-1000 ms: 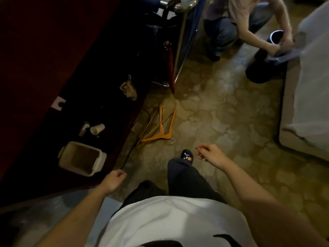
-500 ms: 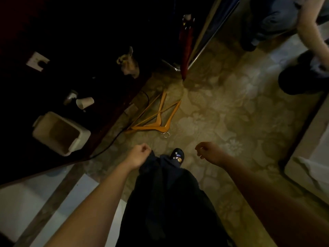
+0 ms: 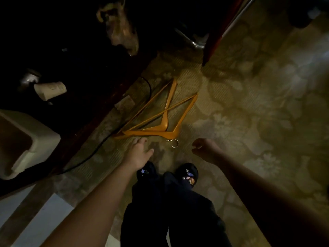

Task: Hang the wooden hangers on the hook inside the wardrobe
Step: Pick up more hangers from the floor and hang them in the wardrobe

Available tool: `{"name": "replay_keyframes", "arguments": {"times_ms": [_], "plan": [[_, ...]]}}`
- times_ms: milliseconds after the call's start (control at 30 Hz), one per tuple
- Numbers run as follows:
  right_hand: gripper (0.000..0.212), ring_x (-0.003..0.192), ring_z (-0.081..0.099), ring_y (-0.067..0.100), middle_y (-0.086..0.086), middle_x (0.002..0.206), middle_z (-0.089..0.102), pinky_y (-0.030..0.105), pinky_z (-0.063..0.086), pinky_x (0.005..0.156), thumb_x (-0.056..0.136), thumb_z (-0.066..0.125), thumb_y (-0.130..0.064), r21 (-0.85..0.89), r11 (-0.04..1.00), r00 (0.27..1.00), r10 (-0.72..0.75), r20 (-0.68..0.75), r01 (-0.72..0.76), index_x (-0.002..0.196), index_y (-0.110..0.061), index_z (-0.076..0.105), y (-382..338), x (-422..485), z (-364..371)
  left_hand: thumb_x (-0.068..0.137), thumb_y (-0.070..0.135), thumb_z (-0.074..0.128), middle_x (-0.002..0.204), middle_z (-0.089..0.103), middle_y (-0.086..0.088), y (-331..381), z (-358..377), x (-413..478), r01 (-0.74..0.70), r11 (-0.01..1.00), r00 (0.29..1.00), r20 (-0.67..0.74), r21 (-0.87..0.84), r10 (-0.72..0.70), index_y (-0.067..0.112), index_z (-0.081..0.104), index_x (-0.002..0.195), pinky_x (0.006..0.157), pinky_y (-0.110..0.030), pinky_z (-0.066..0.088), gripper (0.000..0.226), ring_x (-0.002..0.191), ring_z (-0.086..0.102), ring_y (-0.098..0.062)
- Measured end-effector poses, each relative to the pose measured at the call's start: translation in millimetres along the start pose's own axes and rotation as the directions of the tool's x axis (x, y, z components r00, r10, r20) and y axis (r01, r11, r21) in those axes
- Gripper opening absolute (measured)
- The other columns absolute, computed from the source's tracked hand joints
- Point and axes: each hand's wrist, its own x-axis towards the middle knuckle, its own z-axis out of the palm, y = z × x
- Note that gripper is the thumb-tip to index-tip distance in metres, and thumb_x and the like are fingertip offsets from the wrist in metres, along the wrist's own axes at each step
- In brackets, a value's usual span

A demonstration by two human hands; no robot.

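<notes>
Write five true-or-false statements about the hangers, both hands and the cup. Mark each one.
1. The wooden hangers lie on the patterned carpet. True.
2. The left hand grips a hanger. False: it holds nothing, and its fingers are spread just short of the hangers.
3. The right hand holds nothing. True.
4. The paper cup stands upright. False: it lies on its side.
5. The metal hooks point away from the person. False: they point toward the person's feet.
</notes>
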Motion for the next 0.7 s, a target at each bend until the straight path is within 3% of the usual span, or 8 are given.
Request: {"name": "replay_keyframes", "arguments": {"times_ms": [267,400,533,700], "plan": [[0.051,0.123,0.05,0.025,0.008,0.137,0.049,0.037,0.045,0.099,0.085,0.063,-0.028,-0.188,0.977,0.992,-0.114,-0.057,0.101,0.132,-0.017,0.046,30,148,60,0.089,0.042,0.052,0.158,0.009,-0.003,-69,39,140,-0.038,0.96,0.987,-0.141,0.276,0.079,0.023,0.012,0.148,0.116,-0.05,0.009,0.074,0.146,0.006,-0.025],[0.065,0.141,0.024,0.027,0.003,0.15,0.034,0.045,0.027,0.113,0.083,0.062,-0.037,-0.352,0.922,0.978,-0.196,-0.072,0.159,0.14,-0.024,0.034,39,201,80,0.088,0.046,0.05,0.159,0.008,-0.002,-90,52,187,-0.038,0.939,0.972,-0.204,0.343,0.114,0.023,0.005,0.149,0.118,-0.047,0.006,0.079,0.147,0.004,-0.021],[0.071,0.146,0.005,0.025,-0.001,0.155,0.023,0.044,0.011,0.116,0.081,0.062,-0.044,-0.534,0.81,0.946,-0.32,-0.058,0.241,0.143,-0.026,0.031,42,238,92,0.09,0.048,0.045,0.158,0.011,-0.001,-101,67,216,-0.043,0.949,0.985,-0.147,0.311,0.092,0.024,0.005,0.149,0.118,-0.049,0.008,0.076,0.146,0.006,-0.022],[0.063,0.144,0.015,0.021,0.001,0.148,0.034,0.046,-0.001,0.115,0.081,0.058,-0.049,-0.644,0.693,0.916,-0.401,0.029,0.324,0.138,-0.03,0.04,48,261,106,0.09,0.051,0.043,0.159,0.01,0.002,-116,87,237,-0.073,0.939,0.993,-0.063,0.337,0.1,0.027,0.002,0.149,0.117,-0.048,0.01,0.076,0.146,0.008,-0.02]]}}
